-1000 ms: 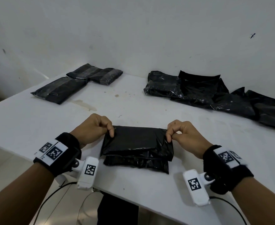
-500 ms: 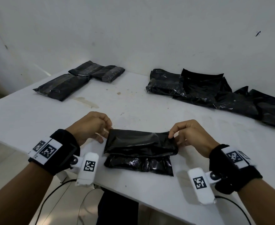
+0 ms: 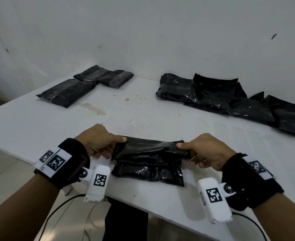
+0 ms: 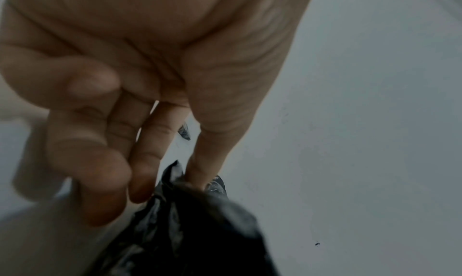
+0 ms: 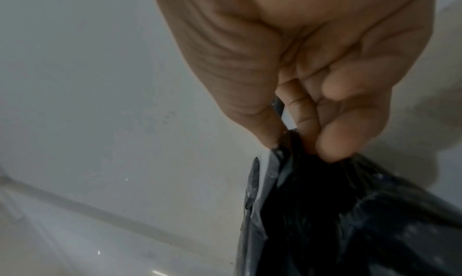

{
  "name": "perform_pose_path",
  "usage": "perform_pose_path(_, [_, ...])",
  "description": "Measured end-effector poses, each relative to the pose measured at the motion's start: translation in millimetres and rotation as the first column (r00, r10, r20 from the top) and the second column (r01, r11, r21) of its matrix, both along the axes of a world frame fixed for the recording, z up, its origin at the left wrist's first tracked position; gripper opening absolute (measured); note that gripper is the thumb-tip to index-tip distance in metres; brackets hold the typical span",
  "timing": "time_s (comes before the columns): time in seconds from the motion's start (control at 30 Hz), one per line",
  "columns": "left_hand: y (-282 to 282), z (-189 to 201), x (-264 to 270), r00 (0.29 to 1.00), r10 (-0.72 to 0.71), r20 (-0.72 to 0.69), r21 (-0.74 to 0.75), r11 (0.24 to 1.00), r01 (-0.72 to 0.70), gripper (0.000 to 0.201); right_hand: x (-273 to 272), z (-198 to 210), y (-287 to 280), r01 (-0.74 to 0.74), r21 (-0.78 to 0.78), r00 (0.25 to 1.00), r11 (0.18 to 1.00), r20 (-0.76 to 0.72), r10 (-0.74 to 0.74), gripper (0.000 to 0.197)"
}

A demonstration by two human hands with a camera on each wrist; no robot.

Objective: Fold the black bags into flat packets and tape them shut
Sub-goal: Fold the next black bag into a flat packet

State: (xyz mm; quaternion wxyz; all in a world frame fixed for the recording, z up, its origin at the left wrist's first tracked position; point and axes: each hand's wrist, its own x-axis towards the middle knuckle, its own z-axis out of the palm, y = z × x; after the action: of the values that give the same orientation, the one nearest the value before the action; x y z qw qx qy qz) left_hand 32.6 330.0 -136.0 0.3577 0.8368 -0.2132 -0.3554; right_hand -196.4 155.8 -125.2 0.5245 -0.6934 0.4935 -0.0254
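Head view: left hand (image 3: 98, 141) and right hand (image 3: 204, 150) fingers pinch the black bag's (image 3: 148, 164) folded edge. Slick plastic could slip, springing the fold open.

My white bench (image 3: 39, 122) runs up to a white wall (image 3: 143, 32), which has a small dark mark (image 3: 274, 36) high on its right. Brownish stains (image 3: 92, 108) spot the benchtop. Under the near edge, dark cables (image 3: 56, 211) hang over a pale tiled floor (image 3: 12, 171).
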Motion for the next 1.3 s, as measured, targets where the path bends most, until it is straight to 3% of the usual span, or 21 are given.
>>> perform_pose_path(0.27, [16, 2, 2, 0.986, -0.143, -0.089, 0.012, 0.989, 0.144, 0.026, -7, -6, 7, 0.1, 0.377, 0.96, 0.921, 0.209, -0.189, 0.023])
perform_pose_path(0.4, [20, -2, 2, 0.982, -0.137, -0.133, -0.026, 0.991, 0.134, 0.022, -11, -11, 9, 0.077, 0.394, 0.949, 0.916, 0.251, -0.188, 0.025])
perform_pose_path(0.57, [20, -3, 2, 0.989, -0.109, -0.102, -0.034, 0.994, 0.106, 0.027, -12, -12, 9, 0.06, 0.257, 0.973, 0.965, 0.199, -0.114, 0.013])
perform_pose_path(0.67, [18, 0, 7, 0.991, -0.051, -0.121, -0.058, 0.997, 0.044, 0.041, -8, -8, 7, 0.087, 0.206, 0.978, 0.975, 0.169, -0.123, 0.02])
perform_pose_path(0.77, [16, 3, 17, 0.998, 0.036, -0.051, -0.18, 0.983, -0.045, 0.019, -4, -7, 2, 0.151, 0.054, 0.969, 0.987, 0.188, -0.158, 0.012])
perform_pose_path(0.8, [15, 2, 20, 0.999, 0.036, 0.029, -0.213, 0.977, -0.029, 0.014, -3, -8, 0, 0.145, -0.052, 0.968, 0.988, 0.214, -0.131, 0.009])
perform_pose_path(0.87, [14, -1, 26, 0.962, -0.1, 0.253, -0.186, 0.971, 0.149, 0.035, -4, -15, -7, 0.035, -0.309, 0.977, 0.95, 0.21, 0.032, 0.032])
perform_pose_path(0.97, [10, -6, 25, 0.833, -0.354, 0.426, -0.024, 0.915, 0.402, 0.045, -3, -18, -8, -0.192, -0.546, 0.96, 0.815, 0.067, 0.271, 0.038])
perform_pose_path(1.1, [6, -8, 24, 0.801, -0.314, 0.51, -0.055, 0.917, 0.394, 0.022, 3, -21, -9, -0.232, -0.624, 0.949, 0.746, 0.022, 0.313, 0.028])
perform_pose_path(1.3, [8, -6, 24, 0.784, -0.325, 0.529, -0.007, 0.922, 0.387, 0.02, 3, -24, -12, -0.181, -0.663, 0.969, 0.726, 0.007, 0.247, 0.042])
